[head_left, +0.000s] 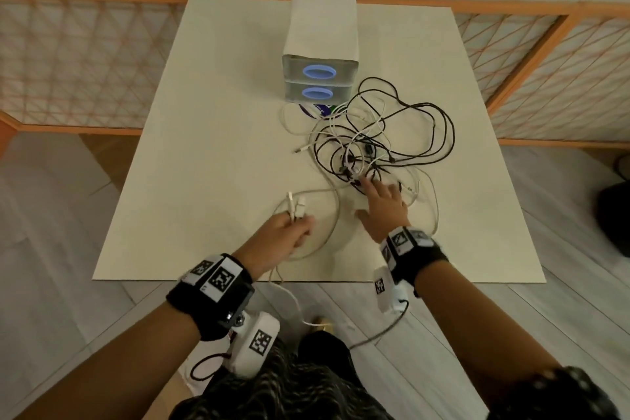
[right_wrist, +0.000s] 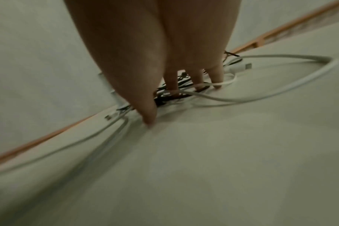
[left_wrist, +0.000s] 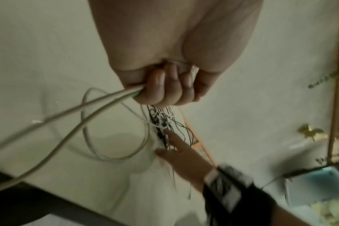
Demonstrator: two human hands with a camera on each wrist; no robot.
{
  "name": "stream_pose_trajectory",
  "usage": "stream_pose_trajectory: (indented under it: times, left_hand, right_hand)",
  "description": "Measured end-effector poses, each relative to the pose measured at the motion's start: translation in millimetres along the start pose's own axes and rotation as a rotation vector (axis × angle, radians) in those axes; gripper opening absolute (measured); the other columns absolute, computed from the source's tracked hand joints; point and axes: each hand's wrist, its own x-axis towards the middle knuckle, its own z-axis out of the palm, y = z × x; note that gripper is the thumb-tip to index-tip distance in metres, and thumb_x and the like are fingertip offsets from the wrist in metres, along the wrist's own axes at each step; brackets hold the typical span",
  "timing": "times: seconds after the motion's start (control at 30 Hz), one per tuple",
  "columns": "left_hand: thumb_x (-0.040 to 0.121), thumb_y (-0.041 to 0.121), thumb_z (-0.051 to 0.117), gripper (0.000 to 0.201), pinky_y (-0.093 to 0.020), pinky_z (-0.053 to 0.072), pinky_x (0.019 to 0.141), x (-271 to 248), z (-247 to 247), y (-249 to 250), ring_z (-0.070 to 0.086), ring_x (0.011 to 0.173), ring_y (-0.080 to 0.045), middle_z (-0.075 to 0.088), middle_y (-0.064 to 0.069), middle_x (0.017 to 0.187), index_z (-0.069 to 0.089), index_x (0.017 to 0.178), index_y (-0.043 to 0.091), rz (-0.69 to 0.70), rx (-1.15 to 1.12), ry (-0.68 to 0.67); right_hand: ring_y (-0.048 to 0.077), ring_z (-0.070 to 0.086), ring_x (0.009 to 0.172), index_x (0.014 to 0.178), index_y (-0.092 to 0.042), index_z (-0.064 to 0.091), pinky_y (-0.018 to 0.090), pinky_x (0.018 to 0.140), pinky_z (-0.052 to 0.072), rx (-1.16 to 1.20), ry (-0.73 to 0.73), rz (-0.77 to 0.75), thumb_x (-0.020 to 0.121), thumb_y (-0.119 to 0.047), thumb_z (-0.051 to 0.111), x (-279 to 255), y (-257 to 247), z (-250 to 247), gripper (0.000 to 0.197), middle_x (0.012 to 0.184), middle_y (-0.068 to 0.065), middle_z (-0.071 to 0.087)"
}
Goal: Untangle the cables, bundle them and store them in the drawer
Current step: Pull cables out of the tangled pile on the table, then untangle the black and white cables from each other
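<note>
A tangle of black and white cables (head_left: 371, 143) lies on the white table (head_left: 204, 147), right of centre, in front of a small two-drawer unit (head_left: 320, 78) with blue handles; both drawers are closed. My left hand (head_left: 286, 232) grips a white cable (head_left: 327, 225), whose two plug ends stick up from the fist; its loop trails over the table edge. In the left wrist view the curled fingers (left_wrist: 164, 88) hold that white cable (left_wrist: 83, 110). My right hand (head_left: 381, 204) lies flat, fingers spread, pressing on the near edge of the tangle (right_wrist: 176, 93), with fingertips (right_wrist: 149, 120) on the table.
An orange lattice railing (head_left: 85, 54) runs behind and beside the table. A small dark-printed packet (head_left: 320, 109) peeks out below the drawers. The table's front edge (head_left: 306, 280) is close to my wrists. A dark object (head_left: 613, 211) sits on the floor at right.
</note>
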Motion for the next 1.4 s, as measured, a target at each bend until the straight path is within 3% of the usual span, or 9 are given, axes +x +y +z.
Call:
stream_pose_trajectory:
  times: [0.17,0.37,0.57,0.73,0.87,1.0,1.07,1.2,1.4]
  left_hand:
    - [0.095,0.026,0.048,0.032,-0.015,0.022,0.041,14.8,-3.5,2.3,0.024,0.042,-0.006,0.032,0.006,0.052,0.046,0.065,0.018,0.003,-0.095,0.101]
    - [0.093,0.03,0.053,0.027,-0.02,0.029,0.048,40.1,6.1,-9.2,0.031,0.048,-0.01,0.035,0.004,0.054,0.059,0.07,0.017,0.039,0.114,0.099]
    - [0.1,0.034,0.037,0.035,-0.023,0.035,0.057,57.3,22.3,-18.2,0.041,0.053,-0.006,0.042,0.005,0.059,0.067,0.102,0.018,0.039,0.348,-0.03]
    - [0.099,0.037,0.037,0.035,-0.031,0.044,0.088,63.9,34.1,-29.5,0.062,0.096,-0.023,0.067,-0.01,0.101,0.067,0.103,0.019,-0.013,0.412,-0.136]
    - [0.098,0.037,0.04,0.03,-0.027,0.038,0.061,61.0,38.7,-20.0,0.045,0.057,-0.013,0.046,0.002,0.062,0.064,0.088,0.021,0.005,0.267,-0.09]
    - [0.096,0.031,0.047,0.024,-0.024,0.032,0.053,58.6,39.4,-3.6,0.038,0.045,-0.003,0.041,0.005,0.055,0.064,0.084,0.019,0.101,0.143,0.07]
    - [0.094,0.028,0.052,0.017,-0.025,0.038,0.064,59.0,38.4,7.3,0.047,0.059,-0.007,0.05,-0.002,0.066,0.063,0.081,0.023,0.175,0.083,0.14]
    - [0.087,0.009,0.061,0.015,-0.024,0.037,0.064,62.7,39.9,33.2,0.034,0.048,-0.001,0.032,0.01,0.058,0.055,0.086,-0.005,0.283,-0.093,0.189]
    - [0.086,0.005,0.062,0.028,-0.02,0.039,0.062,69.0,54.7,77.1,0.04,0.055,0.001,0.043,0.008,0.062,0.046,0.068,0.02,0.481,-0.021,0.201]
  right_hand:
    - [0.027,0.046,0.122,0.124,-0.02,0.055,0.046,0.1,0.042,-0.016,0.213,-0.246,0.079,0.002,0.048,-47.4,13.3,38.5,0.051,0.131,0.001,0.055]
    - [0.032,0.062,0.099,0.089,-0.014,0.072,0.049,0.081,0.053,-0.003,0.338,-0.314,0.063,0.004,0.046,-45.8,45.3,31.2,0.04,0.108,0.005,0.07]
    - [0.035,0.056,0.087,0.091,-0.012,0.07,0.038,0.072,0.048,0.045,0.429,-0.282,0.076,0.001,0.059,-29.0,30.4,8.6,0.023,0.093,0.013,0.06]
    - [0.036,0.056,0.101,0.118,-0.013,0.06,0.043,0.084,0.049,0.074,0.24,-0.174,0.092,-0.012,0.047,3.7,14.9,4.4,0.029,0.106,0.015,0.06]
    - [0.034,0.057,0.101,0.12,-0.021,0.056,0.041,0.078,0.05,-0.113,0.19,-0.158,0.093,-0.017,0.043,14.4,8.7,6.2,0.03,0.111,0.011,0.055]
    - [0.034,0.051,0.103,0.115,-0.013,0.058,0.044,0.081,0.048,-0.275,0.263,-0.271,0.089,-0.016,0.053,18.5,11.5,-4.7,0.026,0.113,0.013,0.054]
    - [0.031,0.05,0.1,0.112,-0.008,0.057,0.04,0.086,0.046,-0.136,0.337,-0.328,0.089,-0.018,0.055,17.3,10.0,-17.4,0.025,0.11,0.013,0.053]
    - [0.017,0.051,0.079,0.099,-0.003,0.053,0.008,0.068,0.036,0.452,0.457,-0.374,0.091,-0.012,0.054,1.1,-9.6,-67.3,0.012,0.094,0.006,0.053]
    - [0.007,0.06,0.079,0.093,-0.02,0.058,0.017,0.071,0.048,0.672,0.317,-0.5,0.086,-0.01,0.06,-37.2,-30.6,-116.5,0.012,0.086,-0.008,0.064]
